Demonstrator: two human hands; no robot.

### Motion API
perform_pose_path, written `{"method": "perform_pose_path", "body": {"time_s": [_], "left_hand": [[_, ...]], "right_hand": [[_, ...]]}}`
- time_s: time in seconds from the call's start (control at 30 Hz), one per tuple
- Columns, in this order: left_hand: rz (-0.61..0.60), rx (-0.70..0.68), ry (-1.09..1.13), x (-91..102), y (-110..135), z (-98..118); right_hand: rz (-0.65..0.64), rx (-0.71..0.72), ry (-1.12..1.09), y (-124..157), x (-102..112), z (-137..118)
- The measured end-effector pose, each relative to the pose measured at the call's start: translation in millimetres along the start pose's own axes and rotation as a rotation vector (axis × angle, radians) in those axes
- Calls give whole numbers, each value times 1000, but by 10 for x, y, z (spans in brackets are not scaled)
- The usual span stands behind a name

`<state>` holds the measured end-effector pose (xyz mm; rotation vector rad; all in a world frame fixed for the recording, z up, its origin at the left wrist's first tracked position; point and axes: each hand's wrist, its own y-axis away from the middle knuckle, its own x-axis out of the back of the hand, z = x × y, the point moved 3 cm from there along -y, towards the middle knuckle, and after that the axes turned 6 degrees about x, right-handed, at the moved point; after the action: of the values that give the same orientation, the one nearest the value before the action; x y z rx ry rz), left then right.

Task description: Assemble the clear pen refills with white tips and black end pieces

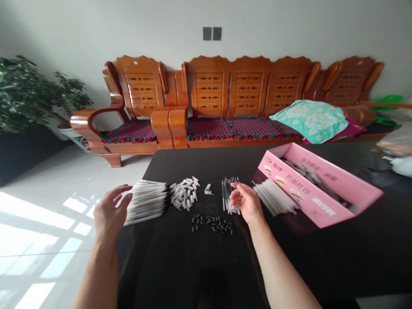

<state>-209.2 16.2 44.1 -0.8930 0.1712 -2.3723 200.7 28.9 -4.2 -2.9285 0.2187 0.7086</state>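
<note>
On the black table [199, 262] lie pen parts in groups. My left hand [110, 211] is open, fingers spread, at the left end of a pile of white pen barrels [147, 201]. My right hand [245, 201] hovers with curled fingers over a bunch of thin refills [228, 193], its fingertips touching them. Between the hands lie a heap of white caps [184, 194], a single white piece [208, 189] and several small black plugs [213, 223]. A second pile of white barrels [275, 196] rests right of my right hand.
A pink cardboard box [325, 201] holding more pens stands at the right of the table. Behind the table are a wooden sofa [244, 92] and armchair [135, 98], a green cushion [310, 118], and a plant [28, 92] at the left. Clear plastic bags [397, 148] lie far right.
</note>
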Motion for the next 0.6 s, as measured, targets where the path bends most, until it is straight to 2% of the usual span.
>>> {"method": "perform_pose_path", "body": {"time_s": [0.07,0.13,0.2,0.27,0.3,0.37,0.43,0.5,0.6], "left_hand": [[-27,68,145,-176,59,249],[-85,27,307,-443,164,515],[-205,-13,385,-766,322,729],[-299,-56,404,-1055,513,859],[-315,-91,388,-1164,607,892],[-342,-170,335,-1316,766,908],[-377,-235,266,-1390,865,882],[-404,-272,210,-1410,901,848],[-396,-280,170,-1400,892,828]], "right_hand": [[45,31,114,-15,39,13],[117,96,293,-46,145,-4],[232,203,555,-79,312,-88],[388,334,901,-91,487,-242],[455,347,1095,-91,562,-320],[514,199,1460,-92,681,-432],[489,5,1672,-85,745,-493],[442,-114,1769,-74,756,-514],[374,-200,1809,-70,726,-488]]}}
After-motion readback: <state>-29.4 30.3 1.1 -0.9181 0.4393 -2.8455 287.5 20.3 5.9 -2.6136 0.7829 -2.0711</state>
